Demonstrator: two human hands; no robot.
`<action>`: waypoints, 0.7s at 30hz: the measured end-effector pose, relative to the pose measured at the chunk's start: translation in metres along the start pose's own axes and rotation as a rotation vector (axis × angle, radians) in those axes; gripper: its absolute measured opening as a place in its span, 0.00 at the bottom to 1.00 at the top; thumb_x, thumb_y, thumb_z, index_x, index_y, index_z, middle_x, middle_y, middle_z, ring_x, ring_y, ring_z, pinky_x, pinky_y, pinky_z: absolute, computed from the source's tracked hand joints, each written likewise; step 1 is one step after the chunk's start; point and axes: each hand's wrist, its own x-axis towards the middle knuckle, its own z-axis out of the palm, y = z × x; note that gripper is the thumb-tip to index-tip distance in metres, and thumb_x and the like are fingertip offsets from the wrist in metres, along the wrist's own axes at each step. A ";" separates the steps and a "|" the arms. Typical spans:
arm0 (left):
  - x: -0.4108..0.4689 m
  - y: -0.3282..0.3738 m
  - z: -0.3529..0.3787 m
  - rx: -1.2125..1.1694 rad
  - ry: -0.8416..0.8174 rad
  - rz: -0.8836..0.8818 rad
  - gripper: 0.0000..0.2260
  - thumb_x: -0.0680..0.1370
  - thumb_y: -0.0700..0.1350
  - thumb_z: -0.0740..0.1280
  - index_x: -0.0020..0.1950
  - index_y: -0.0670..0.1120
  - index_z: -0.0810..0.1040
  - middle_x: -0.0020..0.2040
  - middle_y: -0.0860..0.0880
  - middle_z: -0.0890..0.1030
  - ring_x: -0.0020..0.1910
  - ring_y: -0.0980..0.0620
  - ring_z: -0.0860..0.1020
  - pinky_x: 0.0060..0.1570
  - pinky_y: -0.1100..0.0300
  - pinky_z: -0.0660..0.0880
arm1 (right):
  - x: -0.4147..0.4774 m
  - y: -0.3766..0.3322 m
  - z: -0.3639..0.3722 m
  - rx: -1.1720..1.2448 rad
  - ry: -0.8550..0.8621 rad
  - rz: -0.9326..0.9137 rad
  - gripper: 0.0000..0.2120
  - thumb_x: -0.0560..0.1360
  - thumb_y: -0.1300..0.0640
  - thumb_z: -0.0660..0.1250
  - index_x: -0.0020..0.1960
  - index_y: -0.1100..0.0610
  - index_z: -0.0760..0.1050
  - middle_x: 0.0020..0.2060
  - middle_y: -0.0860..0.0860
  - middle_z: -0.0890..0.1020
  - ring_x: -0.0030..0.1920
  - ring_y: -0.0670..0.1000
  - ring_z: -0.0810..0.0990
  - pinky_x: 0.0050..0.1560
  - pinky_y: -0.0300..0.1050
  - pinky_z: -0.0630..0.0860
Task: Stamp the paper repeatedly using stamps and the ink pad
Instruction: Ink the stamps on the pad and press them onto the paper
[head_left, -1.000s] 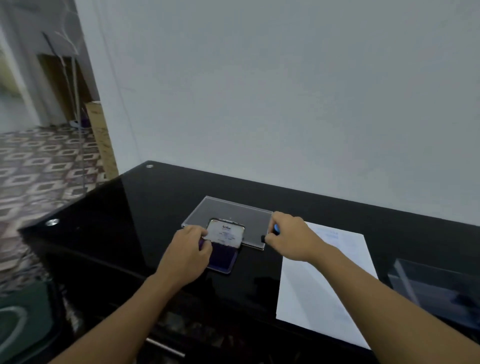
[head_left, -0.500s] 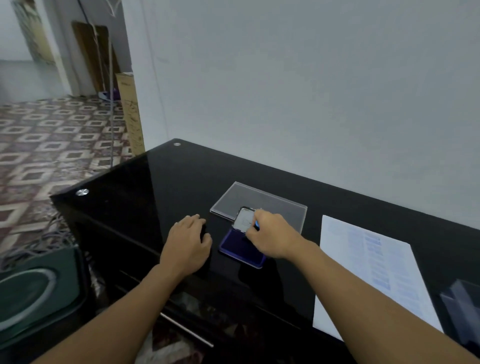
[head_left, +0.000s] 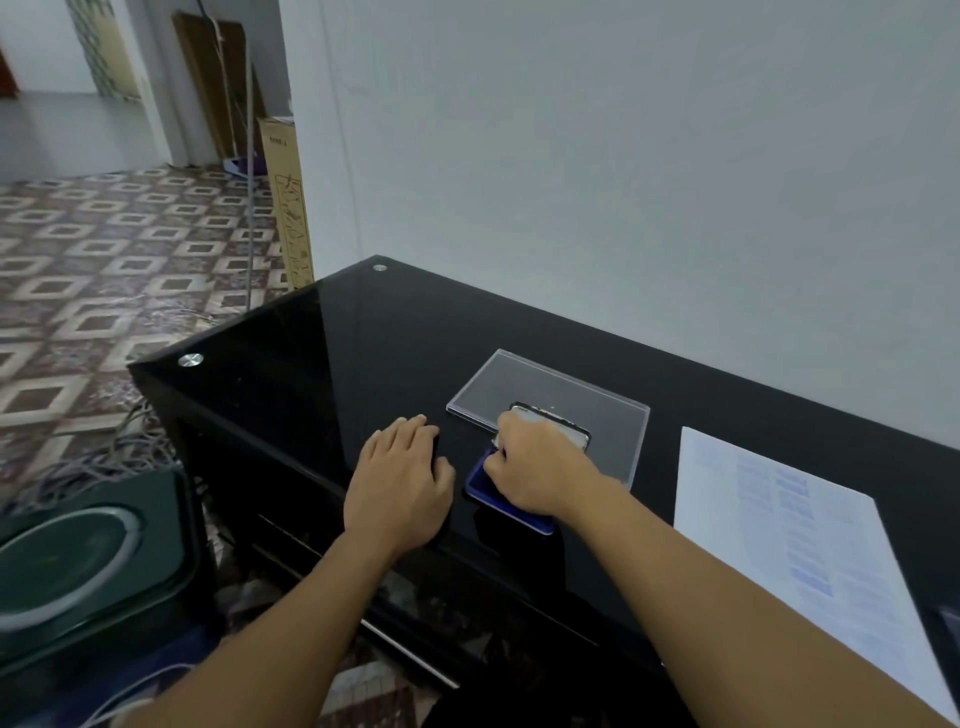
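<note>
Two hands are down on the black glossy surface (head_left: 322, 374), both close to its front edge. The left hand (head_left: 397, 488) lies palm down with the fingers loosely stretched; its grip is slack and closes on nothing I can see. Just to its right, apart from it, sits the ink pad (head_left: 501, 501), a dark blue tray set at an angle near the front edge. Its lid (head_left: 574, 426) is swung open toward the back edge and rests on a clear plastic sheet (head_left: 545, 389) that lies flat behind the pad.

The right hand (head_left: 537, 467) is over the pad with knuckles up and fingers bunched and curled downward onto the blue tray. Whether that grip has a stamp in it I cannot tell, since the hand hides whatever is under the fingers.

The paper (head_left: 779, 519) lies well apart from the pad, toward the right end of the surface, running from mid-depth to the front edge, with faint blue marks in columns on it.

On the patterned floor beyond the left edge stands a dark box with a round pale ring (head_left: 78, 561), and a tall cardboard carton (head_left: 288, 197) leans at the wall corner.
</note>
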 end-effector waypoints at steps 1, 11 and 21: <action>0.000 0.000 0.000 0.005 0.000 0.000 0.22 0.82 0.53 0.55 0.74 0.49 0.68 0.77 0.50 0.66 0.77 0.52 0.61 0.77 0.51 0.56 | 0.000 -0.001 0.001 -0.007 0.003 0.001 0.07 0.80 0.53 0.60 0.46 0.54 0.65 0.48 0.56 0.79 0.45 0.56 0.76 0.44 0.49 0.72; 0.000 0.004 -0.001 0.009 0.016 -0.022 0.21 0.81 0.52 0.56 0.73 0.49 0.70 0.75 0.51 0.68 0.76 0.52 0.62 0.77 0.52 0.57 | -0.001 0.000 0.017 0.002 0.151 0.027 0.06 0.79 0.53 0.60 0.47 0.55 0.67 0.43 0.55 0.81 0.44 0.57 0.79 0.41 0.51 0.76; -0.001 0.005 0.000 0.012 0.037 -0.025 0.20 0.80 0.51 0.58 0.71 0.48 0.72 0.74 0.50 0.70 0.74 0.52 0.64 0.76 0.51 0.58 | -0.004 0.002 0.023 0.018 0.178 0.012 0.07 0.80 0.54 0.60 0.46 0.54 0.64 0.39 0.55 0.79 0.40 0.56 0.78 0.38 0.50 0.76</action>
